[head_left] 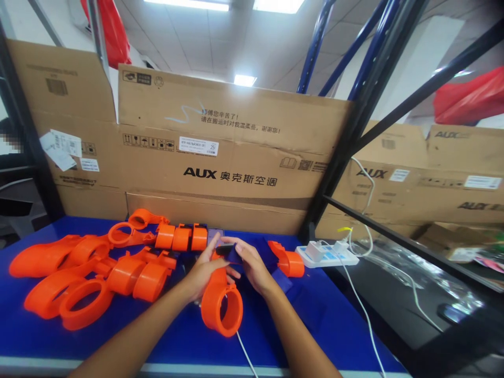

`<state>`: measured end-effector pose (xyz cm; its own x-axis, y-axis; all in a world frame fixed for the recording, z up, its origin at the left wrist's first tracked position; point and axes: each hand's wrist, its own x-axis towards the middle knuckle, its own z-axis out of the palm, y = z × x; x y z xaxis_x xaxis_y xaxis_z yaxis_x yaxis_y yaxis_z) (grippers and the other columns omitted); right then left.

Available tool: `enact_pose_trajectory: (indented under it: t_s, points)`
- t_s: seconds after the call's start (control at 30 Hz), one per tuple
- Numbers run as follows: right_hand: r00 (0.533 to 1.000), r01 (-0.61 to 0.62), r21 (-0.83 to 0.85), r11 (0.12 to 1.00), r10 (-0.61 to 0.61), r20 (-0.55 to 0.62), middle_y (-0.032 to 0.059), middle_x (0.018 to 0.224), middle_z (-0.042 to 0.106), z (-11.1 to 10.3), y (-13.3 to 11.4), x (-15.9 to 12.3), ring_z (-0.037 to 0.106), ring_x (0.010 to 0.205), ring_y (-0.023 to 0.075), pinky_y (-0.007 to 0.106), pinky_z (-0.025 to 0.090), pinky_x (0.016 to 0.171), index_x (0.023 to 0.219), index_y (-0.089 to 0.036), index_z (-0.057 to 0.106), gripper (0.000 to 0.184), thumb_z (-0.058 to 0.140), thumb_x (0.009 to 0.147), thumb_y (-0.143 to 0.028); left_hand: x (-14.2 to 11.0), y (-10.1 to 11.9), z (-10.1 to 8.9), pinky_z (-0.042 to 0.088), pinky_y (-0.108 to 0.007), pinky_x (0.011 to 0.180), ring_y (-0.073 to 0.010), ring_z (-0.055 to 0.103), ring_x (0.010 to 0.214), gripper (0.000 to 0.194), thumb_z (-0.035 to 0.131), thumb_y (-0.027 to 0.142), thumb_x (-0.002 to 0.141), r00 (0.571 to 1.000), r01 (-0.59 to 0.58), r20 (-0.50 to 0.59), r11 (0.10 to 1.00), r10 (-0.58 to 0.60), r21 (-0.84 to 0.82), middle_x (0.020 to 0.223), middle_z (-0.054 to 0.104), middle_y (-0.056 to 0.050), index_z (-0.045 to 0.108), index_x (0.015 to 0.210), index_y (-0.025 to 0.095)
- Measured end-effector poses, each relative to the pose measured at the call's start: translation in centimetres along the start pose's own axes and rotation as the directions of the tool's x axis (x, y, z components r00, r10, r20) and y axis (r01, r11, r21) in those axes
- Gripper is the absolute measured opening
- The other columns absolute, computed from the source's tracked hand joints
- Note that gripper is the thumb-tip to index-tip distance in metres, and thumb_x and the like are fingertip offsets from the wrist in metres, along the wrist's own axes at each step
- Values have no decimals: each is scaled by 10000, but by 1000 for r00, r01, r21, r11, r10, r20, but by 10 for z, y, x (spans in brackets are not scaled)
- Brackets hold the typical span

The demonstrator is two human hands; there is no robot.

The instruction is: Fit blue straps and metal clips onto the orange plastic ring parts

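Right in the thick of it: grips an orange ring piece (210,307) in the closed left hand (201,274), with its ring end low over the blue table (169,338). Pinches a dark blue strap (235,255) in the right hand (252,266), close against the piece's upper end. Looks partway through this one, judging by both hands at work on it. And over to the left: orange pieces (126,275) in a loose spread, plus three orange rings (180,239) lined up at the back with dark bits beside them. To the right, one orange clamp (294,264) by the white power strip (328,257). Finished or waiting? Impossible to tell for any of those.
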<state>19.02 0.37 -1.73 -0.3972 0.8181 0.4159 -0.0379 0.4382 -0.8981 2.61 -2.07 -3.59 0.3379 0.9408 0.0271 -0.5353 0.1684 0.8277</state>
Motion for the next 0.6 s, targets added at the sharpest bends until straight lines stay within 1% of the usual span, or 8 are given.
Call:
enact_pose_trajectory:
  t_s: [0.1, 0.17, 0.23, 0.3, 0.37, 0.43, 0.53, 0.6]
  points:
    - [996, 0, -14, 1000, -2, -92, 83, 1109, 751, 3, 2, 1, 691, 1046, 263, 390, 539, 932, 1180, -225, 695, 432, 560, 948, -563, 2, -2, -1, 597, -372, 725, -235, 749, 764, 1220, 919, 189, 607, 998, -36, 47, 999, 36, 9, 1063, 714, -93, 214, 1588, 363]
    - [993, 0, -25, 1000, -3, -121, 78, 1130, 741, 5, 3, 1, 684, 1068, 251, 386, 529, 954, 1169, -231, 681, 404, 583, 941, -550, 3, -6, -3, 594, -377, 781, -215, 744, 795, 1205, 927, 165, 590, 996, -51, 70, 999, 50, 11, 1154, 685, -97, 260, 1571, 379]
    - [993, -9, -21, 1000, 7, -117, 74, 1135, 730, 8, 3, 1, 682, 1063, 240, 371, 535, 938, 1175, -239, 659, 390, 589, 940, -542, 5, -9, -4, 595, -381, 793, -205, 741, 802, 1059, 904, 228, 648, 996, -79, 50, 997, 79, -4, 1235, 654, -109, 342, 1535, 367]
    - [994, -18, -6, 1000, 17, -111, 73, 1123, 721, 11, 3, 0, 682, 1046, 233, 352, 541, 910, 1179, -239, 641, 385, 593, 939, -536, 6, -11, -5, 599, -382, 779, -209, 740, 802, 876, 865, 299, 709, 994, -107, 19, 994, 107, -8, 1264, 645, -118, 438, 1473, 323]
    - [993, -19, 14, 1000, 20, -117, 71, 1091, 715, 13, 3, 0, 680, 1013, 226, 335, 541, 882, 1166, -232, 630, 382, 619, 925, -528, 8, -12, -6, 601, -375, 743, -220, 738, 772, 746, 843, 340, 728, 994, -112, 4, 994, 112, 21, 1182, 687, -120, 517, 1393, 254]
    - [991, -18, 38, 999, 22, -129, 63, 1044, 710, 13, 3, -1, 678, 956, 214, 317, 539, 842, 1138, -226, 627, 377, 661, 900, -517, 8, -12, -6, 599, -375, 717, -231, 735, 737, 671, 829, 352, 730, 995, -103, 10, 993, 103, 65, 1047, 726, -108, 560, 1325, 200]
    - [989, -24, 85, 996, 36, -142, 40, 957, 701, 13, 6, 0, 660, 845, 185, 287, 524, 769, 1080, -225, 631, 357, 729, 858, -486, 8, -9, -5, 595, -393, 711, -250, 736, 713, 613, 794, 348, 747, 995, -97, 25, 989, 95, 111, 928, 744, -92, 580, 1292, 167]
    - [987, -30, 114, 993, 48, -154, 24, 901, 691, 13, 9, 1, 641, 785, 168, 276, 512, 732, 1039, -227, 633, 342, 761, 835, -470, 7, -7, -4, 592, -405, 718, -267, 739, 722, 618, 776, 345, 753, 996, -89, 26, 989, 87, 120, 884, 750, -88, 579, 1308, 156]
